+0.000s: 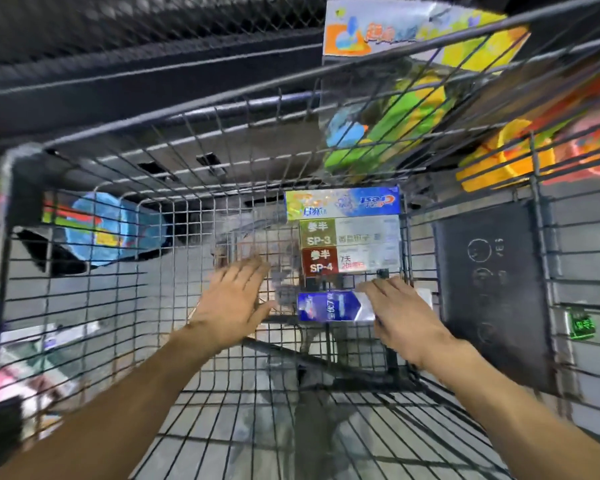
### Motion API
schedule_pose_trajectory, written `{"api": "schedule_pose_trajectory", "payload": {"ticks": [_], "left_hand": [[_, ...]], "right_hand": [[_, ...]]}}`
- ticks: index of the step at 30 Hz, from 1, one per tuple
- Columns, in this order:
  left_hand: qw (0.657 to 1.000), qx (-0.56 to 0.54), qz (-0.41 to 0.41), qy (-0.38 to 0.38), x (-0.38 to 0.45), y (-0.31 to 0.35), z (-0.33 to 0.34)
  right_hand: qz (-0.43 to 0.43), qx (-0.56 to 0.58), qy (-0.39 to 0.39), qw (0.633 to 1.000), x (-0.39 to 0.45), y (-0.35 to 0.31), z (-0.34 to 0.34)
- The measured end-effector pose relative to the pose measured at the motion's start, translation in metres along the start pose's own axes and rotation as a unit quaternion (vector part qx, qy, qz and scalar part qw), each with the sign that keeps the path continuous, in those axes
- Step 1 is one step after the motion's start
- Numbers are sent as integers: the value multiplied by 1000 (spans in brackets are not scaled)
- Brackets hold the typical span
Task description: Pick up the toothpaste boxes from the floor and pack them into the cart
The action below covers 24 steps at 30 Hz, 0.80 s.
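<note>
A grey floor is showing through the wire bottom of the cart [222, 427], and bright packaged goods are hanging on racks beyond its far and right-hand walls. The whole picture is smeared by motion, so fine detail is uncertain.

Inside the cart, toothpaste boxes are lying packed in a row against the right-hand wall. Farthest is the Crest box [342, 204], printed blue and yellow; next to it is the SP-3 box [349, 233] with its olive label, then the SP-4 box [347, 260] with its red label. Nearest the person is the blue box [331, 306], lying flat on the wire floor with a small gap between it and the SP-4 box.

These are judged to be light cardboard cartons: stiff along their length, easily dented at the corners, with a glossy print that may be a little slippery. The long side faces look like the best place to take hold, thumb on one and fingers on the other, near the middle.

The right hand [404, 315] is lying over the right end of the blue box, fingers straight and slightly spread, seemingly touching it rather than curling round it, though the blur is hiding the exact contact. The left hand [234, 301] is hovering just left of the box, fingers straight and close together, holding nothing.
</note>
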<state>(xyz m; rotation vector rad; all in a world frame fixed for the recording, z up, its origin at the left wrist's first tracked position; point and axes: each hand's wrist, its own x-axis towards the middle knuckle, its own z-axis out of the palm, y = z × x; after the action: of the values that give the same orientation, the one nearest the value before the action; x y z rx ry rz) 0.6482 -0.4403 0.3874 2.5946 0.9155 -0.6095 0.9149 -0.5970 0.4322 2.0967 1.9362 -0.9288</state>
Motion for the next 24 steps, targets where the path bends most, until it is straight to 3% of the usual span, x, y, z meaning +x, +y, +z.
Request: {"api": "schedule_pose_trajectory", "payload": {"ticks": [5, 13, 20, 24], "left_hand": [[1000, -18, 13, 1, 8, 15, 4], [1000, -19, 4, 6, 19, 38, 1], [1000, 0, -4, -6, 23, 48, -3], [1000, 3, -7, -2, 24, 47, -3]], "right_hand": [[15, -4, -7, 1000, 22, 8, 26], [26, -61, 92, 994, 38, 20, 41], [15, -4, 53, 998, 44, 13, 49], [67, -29, 63, 995, 44, 14, 49]]}}
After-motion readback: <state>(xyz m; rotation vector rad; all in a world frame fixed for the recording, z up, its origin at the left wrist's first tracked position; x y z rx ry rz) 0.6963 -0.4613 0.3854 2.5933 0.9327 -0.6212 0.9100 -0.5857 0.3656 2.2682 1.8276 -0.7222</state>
